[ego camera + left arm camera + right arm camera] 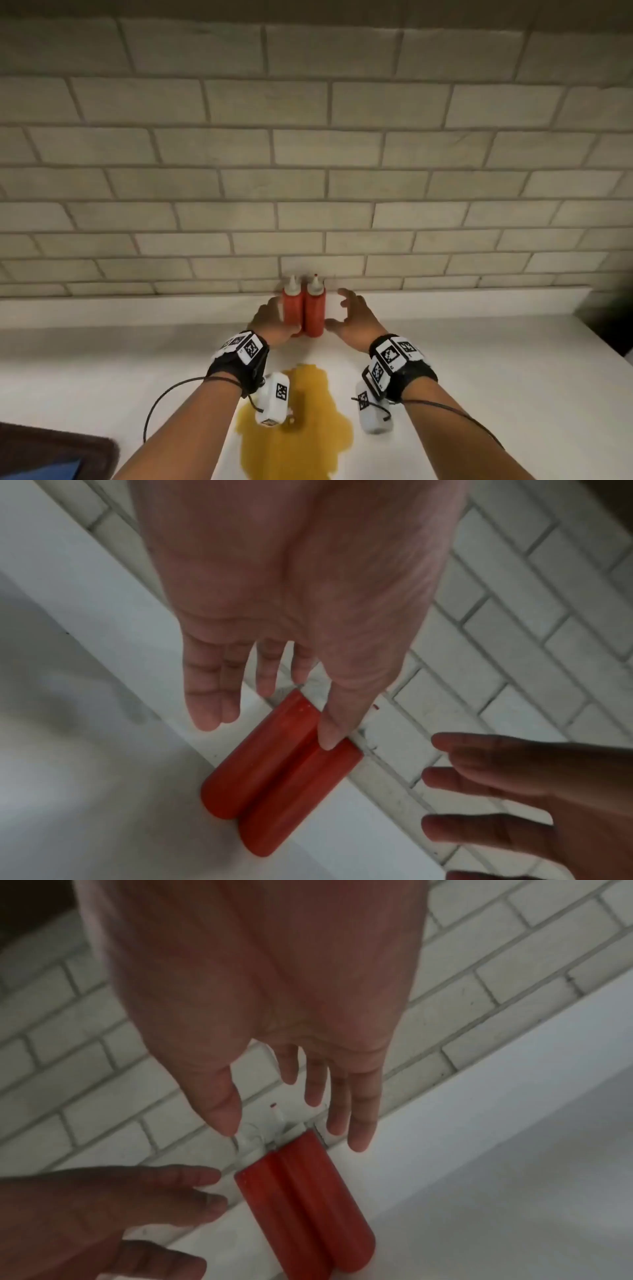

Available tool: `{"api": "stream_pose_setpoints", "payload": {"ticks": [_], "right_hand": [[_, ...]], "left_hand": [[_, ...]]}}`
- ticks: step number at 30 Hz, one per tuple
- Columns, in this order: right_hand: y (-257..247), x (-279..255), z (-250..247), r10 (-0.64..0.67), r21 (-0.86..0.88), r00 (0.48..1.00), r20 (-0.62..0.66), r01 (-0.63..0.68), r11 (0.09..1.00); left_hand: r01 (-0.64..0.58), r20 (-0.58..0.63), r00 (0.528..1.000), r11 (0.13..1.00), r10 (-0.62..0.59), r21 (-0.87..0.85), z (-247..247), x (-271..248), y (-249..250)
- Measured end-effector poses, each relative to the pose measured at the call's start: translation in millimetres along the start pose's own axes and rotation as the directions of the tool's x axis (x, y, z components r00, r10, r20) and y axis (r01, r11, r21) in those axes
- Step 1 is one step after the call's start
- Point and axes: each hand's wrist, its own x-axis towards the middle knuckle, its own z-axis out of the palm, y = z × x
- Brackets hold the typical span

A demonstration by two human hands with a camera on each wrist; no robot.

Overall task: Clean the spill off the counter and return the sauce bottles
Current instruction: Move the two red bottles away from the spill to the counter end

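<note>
Two red sauce bottles stand upright and touching at the back of the white counter [479, 359], against the low ledge under the tiled wall: the left bottle [292, 310] [257, 761] [274, 1221] and the right bottle [315, 313] [298, 802] [329, 1191]. My left hand [274, 315] [270, 718] is close beside the left bottle with straight fingers, gripping nothing. My right hand [342, 310] [294, 1123] hovers spread a short gap to the right of the right bottle. A yellow spill [301, 428] spreads on the counter between my forearms.
A dark brown board [68, 448] with something blue [48, 469] on it sits at the near left corner. A dark object [609, 322] stands at the counter's right end. The tiled wall [308, 154] closes off the back.
</note>
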Motion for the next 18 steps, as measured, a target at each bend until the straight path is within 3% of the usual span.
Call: {"api": "stream_pose_setpoints", "payload": {"ticks": [10, 14, 18], "right_hand": [[-15, 92, 28, 0.07, -0.092, 0.998, 0.002, -0.07, 0.993], [-12, 111, 42, 0.042, -0.161, 0.999, 0.028, -0.037, 0.986], [23, 136, 58, 0.043, -0.096, 0.999, -0.03, -0.046, 0.994]], "left_hand": [[0.003, -0.038, 0.999, 0.999, -0.005, -0.054, 8, 71, 1], [-0.016, -0.04, 0.999, 1.0, 0.015, -0.022, 15, 81, 1], [-0.003, -0.104, 0.995, 1.0, 0.001, -0.012, 18, 82, -5]]}}
